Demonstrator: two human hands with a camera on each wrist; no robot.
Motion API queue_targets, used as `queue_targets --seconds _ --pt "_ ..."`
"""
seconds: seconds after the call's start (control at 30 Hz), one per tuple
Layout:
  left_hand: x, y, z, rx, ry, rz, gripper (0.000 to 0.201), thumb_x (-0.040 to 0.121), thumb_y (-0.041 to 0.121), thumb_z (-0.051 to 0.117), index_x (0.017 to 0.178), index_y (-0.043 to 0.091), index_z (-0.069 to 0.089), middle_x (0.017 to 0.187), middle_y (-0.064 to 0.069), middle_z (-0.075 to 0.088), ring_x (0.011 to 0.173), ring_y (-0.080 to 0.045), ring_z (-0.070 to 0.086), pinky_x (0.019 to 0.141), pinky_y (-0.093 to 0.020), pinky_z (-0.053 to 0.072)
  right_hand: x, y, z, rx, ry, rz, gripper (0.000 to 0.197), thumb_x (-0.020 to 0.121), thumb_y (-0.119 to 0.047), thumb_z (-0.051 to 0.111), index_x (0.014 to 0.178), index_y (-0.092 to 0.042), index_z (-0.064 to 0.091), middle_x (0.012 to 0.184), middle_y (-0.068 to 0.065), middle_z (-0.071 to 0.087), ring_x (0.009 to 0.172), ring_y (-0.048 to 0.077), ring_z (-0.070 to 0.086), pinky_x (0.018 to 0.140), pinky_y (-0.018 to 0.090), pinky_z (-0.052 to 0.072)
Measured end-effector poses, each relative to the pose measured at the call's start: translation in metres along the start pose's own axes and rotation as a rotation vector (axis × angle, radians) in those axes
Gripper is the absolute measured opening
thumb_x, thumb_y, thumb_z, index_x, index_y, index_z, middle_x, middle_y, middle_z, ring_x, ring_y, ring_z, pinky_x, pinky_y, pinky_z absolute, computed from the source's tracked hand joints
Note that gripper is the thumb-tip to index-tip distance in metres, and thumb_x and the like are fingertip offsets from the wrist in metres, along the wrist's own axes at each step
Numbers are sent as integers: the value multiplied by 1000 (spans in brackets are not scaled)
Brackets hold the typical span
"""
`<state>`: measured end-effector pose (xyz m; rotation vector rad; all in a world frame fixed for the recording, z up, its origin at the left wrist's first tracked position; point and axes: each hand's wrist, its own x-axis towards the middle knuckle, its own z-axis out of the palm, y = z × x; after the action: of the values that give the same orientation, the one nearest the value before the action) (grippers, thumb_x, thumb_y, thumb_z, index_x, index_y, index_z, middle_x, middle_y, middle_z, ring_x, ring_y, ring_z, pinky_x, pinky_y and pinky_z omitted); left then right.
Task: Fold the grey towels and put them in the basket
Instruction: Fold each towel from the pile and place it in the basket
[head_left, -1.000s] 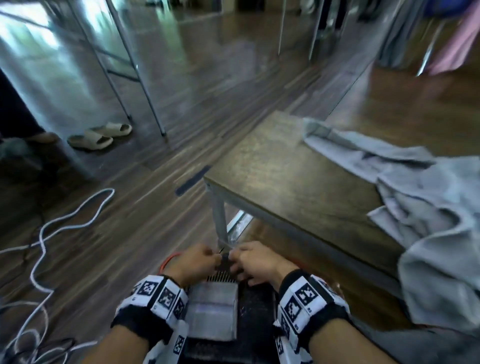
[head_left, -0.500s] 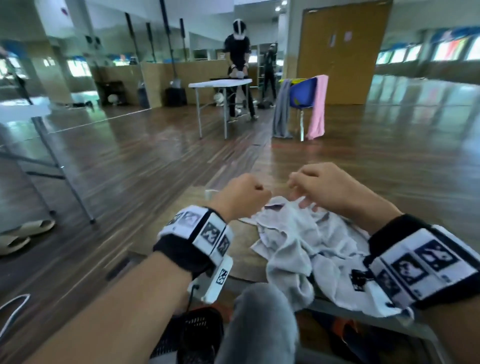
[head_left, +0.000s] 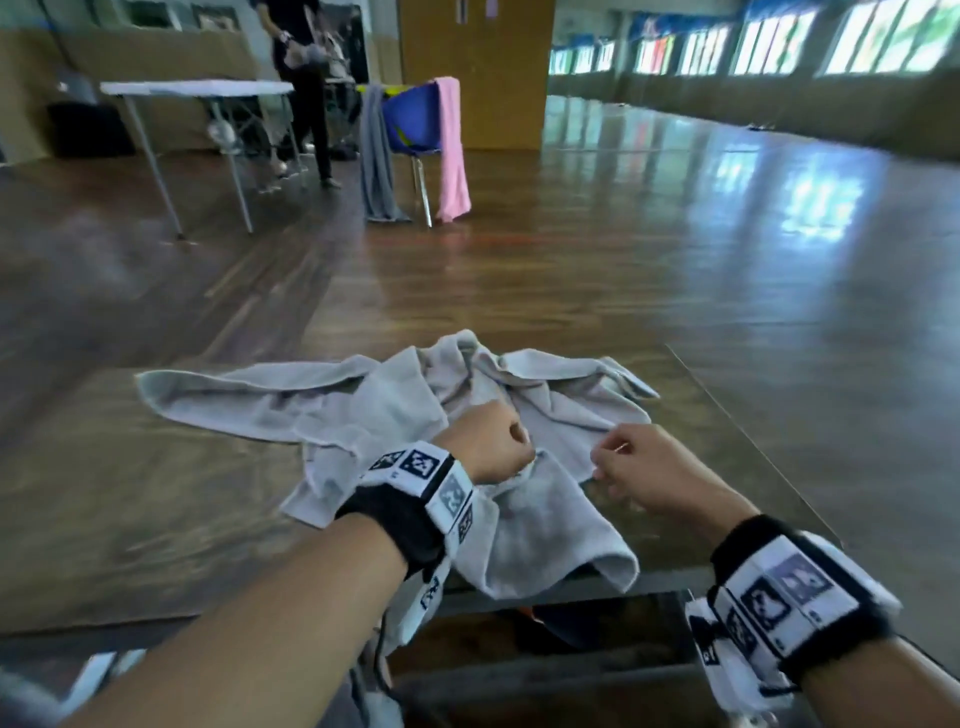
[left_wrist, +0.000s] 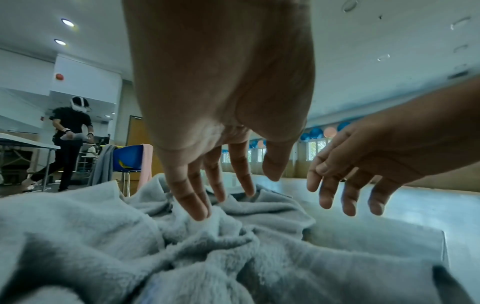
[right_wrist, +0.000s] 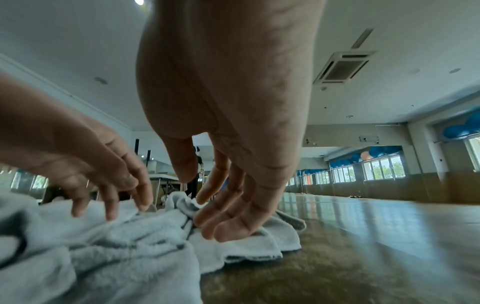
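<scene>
A crumpled pile of grey towels (head_left: 395, 410) lies on the brown table (head_left: 130, 493), one corner hanging over the near edge. My left hand (head_left: 493, 441) is over the middle of the pile. In the left wrist view its straight fingertips (left_wrist: 200, 214) touch the grey towels (left_wrist: 182, 257). My right hand (head_left: 639, 467) is just right of it, at the pile's right edge. In the right wrist view its relaxed fingers (right_wrist: 213, 226) rest on a towel edge (right_wrist: 246, 248). Neither hand grips cloth. The basket is not clearly seen.
Something dark with an orange bit (head_left: 550, 623) sits under the table's near edge. Far back left a person stands at a white folding table (head_left: 197, 88). A blue chair (head_left: 415, 124) draped with grey and pink cloths stands on the wooden floor beyond.
A second ago both hands were down at the black basket by the table leg. They have since risen to the pile and now touch the towels.
</scene>
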<state>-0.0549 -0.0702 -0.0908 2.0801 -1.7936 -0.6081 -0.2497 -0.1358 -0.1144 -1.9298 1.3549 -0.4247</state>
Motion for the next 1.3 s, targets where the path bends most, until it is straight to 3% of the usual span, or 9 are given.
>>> queue_targets --seconds 0.13,0.27,0.4,0.5,0.67,0.9,1.07,1.17,1.3 --pt "26 -12 20 6 50 98 27 89 31 62 108 12 69 116 -8 67 107 -22 60 80 -26 41 18 7 10 -213 -45 -69 14 88 -30 54 89 -20 64 93 -6 68 84 16 63 68 31 49" --pt "45 -22 42 120 -16 147 44 91 32 57 134 21 53 140 -2 53 129 -27 44 108 -41 36 41 10 18 -471 -178 -115 54 78 -50 42 128 -32 51 139 -13 42 117 21 55 90 42 50" --pt "48 -28 44 298 -178 115 60 82 42 66 139 37 47 141 6 42 129 -26 28 105 -46 35 65 19 28 -560 -106 -180 65 92 -43 55 150 -38 25 159 -21 23 135 23 48 89 42 48" --pt "48 -34 37 333 -178 16 64 75 54 75 132 33 55 137 4 45 129 -25 30 106 -48 34 73 19 31 -639 -23 -105 68 91 -51 62 148 -34 29 153 -12 37 128 25 54 79 38 40" --pt "42 -45 20 400 -41 -147 43 72 59 74 94 23 65 114 1 60 120 -23 47 100 -45 33 70 16 23 -745 112 -84 11 93 -38 58 95 -29 54 114 -1 64 105 26 60 75 35 37" --pt "34 -57 -3 392 209 -419 24 83 22 64 66 21 47 66 6 46 96 -24 61 112 -54 19 53 19 -20 -481 386 210 27 95 -27 47 113 -8 49 126 24 62 115 43 61 84 44 44" --pt "35 -48 2 432 107 -488 24 90 17 51 66 20 56 68 4 52 94 -27 60 112 -72 5 34 29 -60 282 634 165 33 98 -32 38 109 -2 41 103 25 65 77 39 73 72 53 62" --pt "35 -21 10 462 138 -347 10 85 29 59 87 21 64 92 -1 66 101 -34 60 106 -77 13 28 34 -62 311 579 59 42 94 -40 37 116 -6 46 108 18 67 87 34 72 71 51 62" --pt "43 14 31 338 66 -28 67 73 65 66 128 28 52 127 -5 55 124 -31 50 109 -65 17 19 26 -51 371 480 -72 36 86 -48 39 107 -19 44 107 12 67 93 30 72 78 54 61"
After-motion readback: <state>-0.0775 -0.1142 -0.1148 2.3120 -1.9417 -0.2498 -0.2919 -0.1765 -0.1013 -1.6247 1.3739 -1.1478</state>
